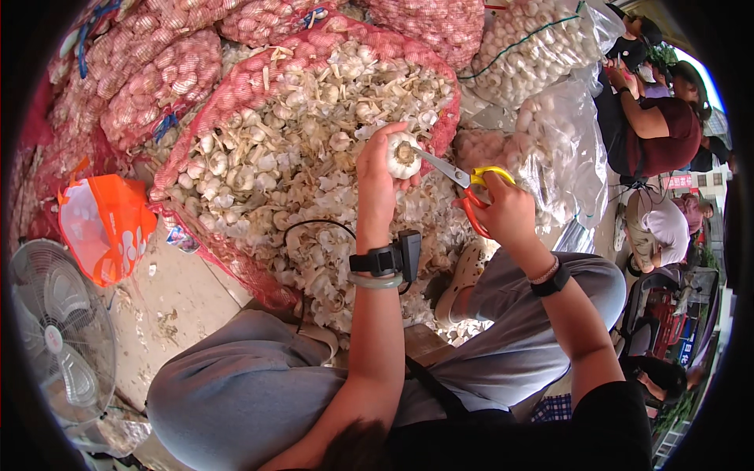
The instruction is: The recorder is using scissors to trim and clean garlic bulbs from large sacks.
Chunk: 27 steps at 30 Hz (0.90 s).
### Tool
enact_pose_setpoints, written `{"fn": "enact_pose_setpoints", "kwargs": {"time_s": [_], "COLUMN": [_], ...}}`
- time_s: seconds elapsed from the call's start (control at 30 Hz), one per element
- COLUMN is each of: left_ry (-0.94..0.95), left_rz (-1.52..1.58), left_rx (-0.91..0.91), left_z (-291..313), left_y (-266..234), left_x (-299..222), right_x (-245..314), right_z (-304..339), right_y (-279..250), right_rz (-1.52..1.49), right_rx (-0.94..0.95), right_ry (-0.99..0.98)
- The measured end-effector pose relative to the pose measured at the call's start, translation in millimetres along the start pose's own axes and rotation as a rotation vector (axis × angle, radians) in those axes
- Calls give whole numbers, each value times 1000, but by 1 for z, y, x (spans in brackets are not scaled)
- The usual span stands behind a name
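My left hand (378, 169) is closed round a white garlic bulb (403, 155), its root end turned up. In my right hand (506, 212) is a pair of scissors (446, 168) with one yellow and one red handle. The scissor blades reach left to the bulb, their tips at its right side near the root end; whether they cut into it I cannot tell. Below both hands lies a big heap of loose garlic bulbs (228, 169) and papery skins (322, 263) in an opened red mesh sack (458, 98).
Full red mesh sacks of garlic (161, 90) are piled at the back left. Clear bags of garlic (542, 47) stand at the back right. An orange plastic bag (118, 228) and a fan (63, 337) are on the left. Several people (667, 129) sit or stand along the right.
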<state>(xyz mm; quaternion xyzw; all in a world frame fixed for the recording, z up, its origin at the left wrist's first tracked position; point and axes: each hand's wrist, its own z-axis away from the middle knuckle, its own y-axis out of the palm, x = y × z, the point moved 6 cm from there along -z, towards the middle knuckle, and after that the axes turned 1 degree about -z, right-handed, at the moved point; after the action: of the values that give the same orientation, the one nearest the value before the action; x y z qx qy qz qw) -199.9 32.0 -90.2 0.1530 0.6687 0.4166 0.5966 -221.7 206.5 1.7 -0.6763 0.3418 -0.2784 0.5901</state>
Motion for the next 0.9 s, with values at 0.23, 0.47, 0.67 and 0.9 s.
{"fn": "enact_pose_setpoints", "kwargs": {"time_s": [0.23,0.47,0.67,0.9], "left_ry": [-32,-175,-228,-260], "left_rz": [92,5,-27,-96], "left_rx": [97,204,201,158], "left_z": [-1,3,2,2], "left_y": [-1,-4,-4,-6], "left_x": [-2,0,2,3], "right_x": [2,1,0,-4], "right_z": [-4,-6,-7,-5], "right_y": [-7,-4,-7,-6], "right_rz": [-9,-23,11,13], "right_rx": [-116,-38,-90,-27], "right_ry": [-21,-33,-48,-3]}}
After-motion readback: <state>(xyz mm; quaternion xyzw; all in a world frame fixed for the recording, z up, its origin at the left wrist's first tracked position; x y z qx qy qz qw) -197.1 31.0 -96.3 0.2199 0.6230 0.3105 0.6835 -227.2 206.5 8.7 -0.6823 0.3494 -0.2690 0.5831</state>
